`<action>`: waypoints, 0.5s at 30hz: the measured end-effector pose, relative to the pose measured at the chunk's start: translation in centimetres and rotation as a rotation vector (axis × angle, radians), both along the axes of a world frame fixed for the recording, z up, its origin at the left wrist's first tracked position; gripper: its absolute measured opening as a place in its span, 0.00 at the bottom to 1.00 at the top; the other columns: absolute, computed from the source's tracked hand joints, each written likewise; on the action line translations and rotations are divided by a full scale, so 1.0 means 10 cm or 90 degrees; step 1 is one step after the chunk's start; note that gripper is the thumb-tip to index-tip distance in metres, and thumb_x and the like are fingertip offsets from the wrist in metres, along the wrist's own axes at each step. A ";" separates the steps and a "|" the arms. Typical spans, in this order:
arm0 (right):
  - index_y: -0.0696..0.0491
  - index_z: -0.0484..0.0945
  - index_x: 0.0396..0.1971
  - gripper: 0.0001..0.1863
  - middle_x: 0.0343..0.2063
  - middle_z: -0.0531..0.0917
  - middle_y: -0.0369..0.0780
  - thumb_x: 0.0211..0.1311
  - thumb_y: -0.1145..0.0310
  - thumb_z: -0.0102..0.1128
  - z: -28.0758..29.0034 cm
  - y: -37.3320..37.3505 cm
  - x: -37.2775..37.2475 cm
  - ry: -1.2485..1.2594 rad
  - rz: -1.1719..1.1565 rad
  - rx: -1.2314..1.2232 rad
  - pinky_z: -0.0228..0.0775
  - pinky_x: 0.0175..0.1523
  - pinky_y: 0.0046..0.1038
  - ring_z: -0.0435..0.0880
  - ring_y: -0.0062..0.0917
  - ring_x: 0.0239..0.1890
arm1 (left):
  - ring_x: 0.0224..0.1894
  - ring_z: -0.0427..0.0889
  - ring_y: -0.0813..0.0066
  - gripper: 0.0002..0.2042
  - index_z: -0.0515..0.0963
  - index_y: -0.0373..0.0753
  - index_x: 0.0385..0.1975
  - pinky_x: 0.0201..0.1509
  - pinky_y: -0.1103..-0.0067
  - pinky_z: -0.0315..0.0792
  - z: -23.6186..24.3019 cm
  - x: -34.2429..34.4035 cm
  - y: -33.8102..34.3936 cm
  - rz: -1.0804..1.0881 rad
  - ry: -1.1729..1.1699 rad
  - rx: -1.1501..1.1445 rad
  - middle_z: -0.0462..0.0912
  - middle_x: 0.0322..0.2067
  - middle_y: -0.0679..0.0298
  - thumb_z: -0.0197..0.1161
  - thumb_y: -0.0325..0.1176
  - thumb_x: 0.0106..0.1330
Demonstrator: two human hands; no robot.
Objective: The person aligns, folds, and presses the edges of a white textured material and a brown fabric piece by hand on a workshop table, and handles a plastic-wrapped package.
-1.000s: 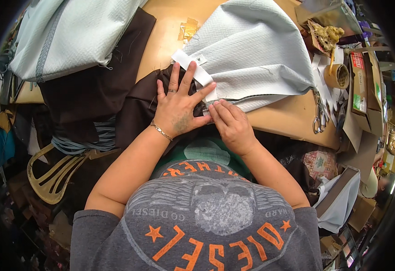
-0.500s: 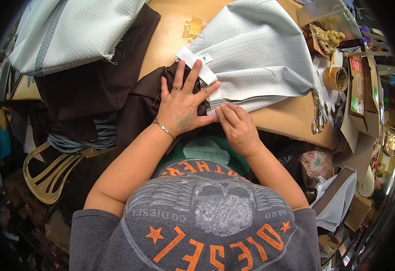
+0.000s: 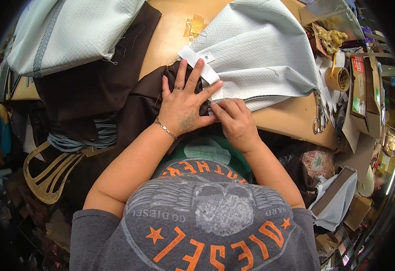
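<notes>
From my head view, the right hand [image 3: 238, 124] has shifted slightly inward over the last half second, its fingers curling more tightly at the dark seam of the pale textured fabric [image 3: 260, 49], which lies on the worktop [image 3: 292, 126]. It is narrow, fingertips bunched; I cannot tell whether it grips. The left hand [image 3: 183, 106] stays spread wide, flat on the dark brown fabric [image 3: 145, 99] beside the white strip [image 3: 200, 66]. I judge the work has narrowed to that seam's end.
</notes>
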State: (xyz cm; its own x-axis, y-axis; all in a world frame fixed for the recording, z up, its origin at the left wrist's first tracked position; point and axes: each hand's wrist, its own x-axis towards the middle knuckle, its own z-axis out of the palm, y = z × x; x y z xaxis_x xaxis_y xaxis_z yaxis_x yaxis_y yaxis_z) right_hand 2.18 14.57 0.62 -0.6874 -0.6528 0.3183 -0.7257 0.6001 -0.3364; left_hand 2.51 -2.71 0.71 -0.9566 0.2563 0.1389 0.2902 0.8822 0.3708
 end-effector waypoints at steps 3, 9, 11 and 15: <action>0.52 0.76 0.36 0.15 0.33 0.73 0.37 0.43 0.73 0.54 -0.01 0.05 -0.04 -0.020 0.026 -0.020 0.68 0.38 0.29 0.72 0.28 0.37 | 0.66 0.35 0.55 0.33 0.68 0.67 0.51 0.51 0.40 0.49 -0.02 0.01 -0.01 0.003 0.007 -0.002 0.40 0.64 0.61 0.66 0.51 0.36; 0.47 0.76 0.38 0.17 0.32 0.71 0.36 0.43 0.71 0.54 0.02 0.07 -0.06 -0.037 0.038 0.032 0.68 0.37 0.28 0.70 0.28 0.37 | 0.66 0.35 0.55 0.34 0.68 0.66 0.51 0.51 0.39 0.49 -0.02 0.00 0.00 -0.004 -0.004 0.013 0.40 0.64 0.61 0.67 0.51 0.35; 0.47 0.76 0.38 0.16 0.34 0.71 0.35 0.44 0.70 0.53 0.04 0.05 -0.06 -0.042 0.034 0.065 0.67 0.39 0.28 0.70 0.27 0.38 | 0.66 0.35 0.55 0.35 0.68 0.67 0.51 0.51 0.39 0.48 -0.01 0.00 0.00 -0.002 -0.010 0.009 0.40 0.64 0.61 0.67 0.51 0.34; 0.51 0.76 0.38 0.16 0.36 0.72 0.35 0.46 0.68 0.52 0.01 0.04 -0.03 0.024 0.067 0.080 0.64 0.42 0.28 0.70 0.27 0.41 | 0.66 0.36 0.55 0.34 0.68 0.67 0.51 0.51 0.39 0.48 -0.02 0.01 -0.01 0.001 -0.012 -0.003 0.40 0.64 0.61 0.66 0.49 0.35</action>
